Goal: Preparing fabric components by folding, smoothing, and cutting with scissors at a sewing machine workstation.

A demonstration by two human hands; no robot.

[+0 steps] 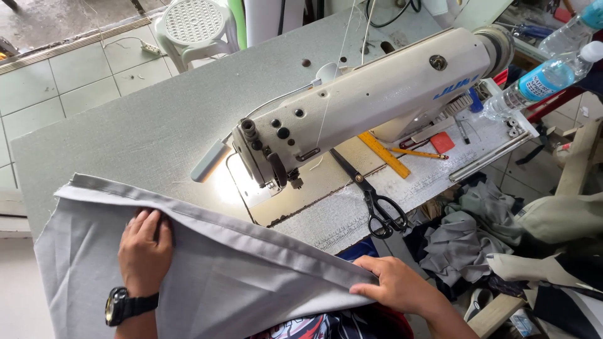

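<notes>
Grey sewing table (125, 125), tiled floor (50, 81)

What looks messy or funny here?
A heap of grey fabric scraps spills beside the table's right edge. The grey cloth under both hands has a frayed left corner. Otherwise nothing looks damaged.

Clearance at the sewing table
Grey table (125, 119) left of the sewing machine (370, 94) lies open; black scissors (377, 201) and yellow ruler (384, 155) obstruct the right side.
</notes>
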